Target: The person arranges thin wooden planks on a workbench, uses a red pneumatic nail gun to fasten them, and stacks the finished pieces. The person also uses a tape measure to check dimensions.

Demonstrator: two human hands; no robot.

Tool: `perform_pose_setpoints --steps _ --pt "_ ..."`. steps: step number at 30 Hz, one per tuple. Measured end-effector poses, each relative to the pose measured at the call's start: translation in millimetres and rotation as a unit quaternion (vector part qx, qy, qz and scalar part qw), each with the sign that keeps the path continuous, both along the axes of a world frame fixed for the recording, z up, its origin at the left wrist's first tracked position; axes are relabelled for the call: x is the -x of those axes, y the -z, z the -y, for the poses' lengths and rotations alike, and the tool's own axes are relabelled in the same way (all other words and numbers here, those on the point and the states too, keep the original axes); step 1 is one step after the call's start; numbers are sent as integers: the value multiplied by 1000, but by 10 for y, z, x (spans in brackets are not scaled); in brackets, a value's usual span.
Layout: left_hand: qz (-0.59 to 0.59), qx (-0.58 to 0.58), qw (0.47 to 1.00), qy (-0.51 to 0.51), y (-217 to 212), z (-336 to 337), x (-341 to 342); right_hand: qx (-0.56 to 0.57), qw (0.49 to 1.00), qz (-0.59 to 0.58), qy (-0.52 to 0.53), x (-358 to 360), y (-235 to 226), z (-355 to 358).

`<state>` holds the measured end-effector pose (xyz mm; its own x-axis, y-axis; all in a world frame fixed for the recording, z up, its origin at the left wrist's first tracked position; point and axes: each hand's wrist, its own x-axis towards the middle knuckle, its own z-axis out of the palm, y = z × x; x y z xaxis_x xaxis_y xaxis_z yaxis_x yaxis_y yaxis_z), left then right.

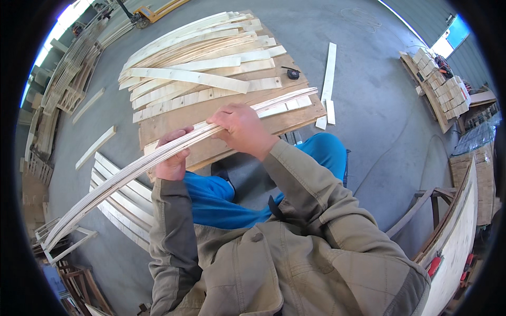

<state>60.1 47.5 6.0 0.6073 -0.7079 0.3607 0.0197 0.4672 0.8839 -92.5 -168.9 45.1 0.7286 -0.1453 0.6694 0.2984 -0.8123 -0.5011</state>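
A bundle of thin, pale wood strips [121,178] runs slantwise in front of me, from low at the left up to the right. My left hand [173,155] grips it from below near the middle, thumb and fingers on opposite sides. Farther right along the bundle, my right hand [243,126] closes over its top, fingertips pressed on the strips. The right end of the bundle lies over the near part of a wooden work board [184,118]. Many loose flat wood slats [205,63] are piled on the board's far half.
A black tape measure [293,73] sits at the board's right side. Slats [328,79] lie on the floor to the right, and more slats [124,200] at the left. Stacked wood blocks [443,79] stand far right. A yellow pallet jack [150,13] is at the back.
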Motion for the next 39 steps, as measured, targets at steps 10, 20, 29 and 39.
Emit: perform_pose_setpoints --steps 10,20,29,39 --pt "25 -27 996 -85 -86 -46 221 -41 997 -62 -8 76 -1 39" --pt "175 -53 977 -113 -1136 258 70 -270 962 37 -18 -87 -146 -60" --pt "225 -127 966 -21 -1437 1085 314 -588 767 204 -158 -184 -253 129" --pt "268 -336 895 -117 -486 1191 207 -700 663 223 -141 -259 490 229"
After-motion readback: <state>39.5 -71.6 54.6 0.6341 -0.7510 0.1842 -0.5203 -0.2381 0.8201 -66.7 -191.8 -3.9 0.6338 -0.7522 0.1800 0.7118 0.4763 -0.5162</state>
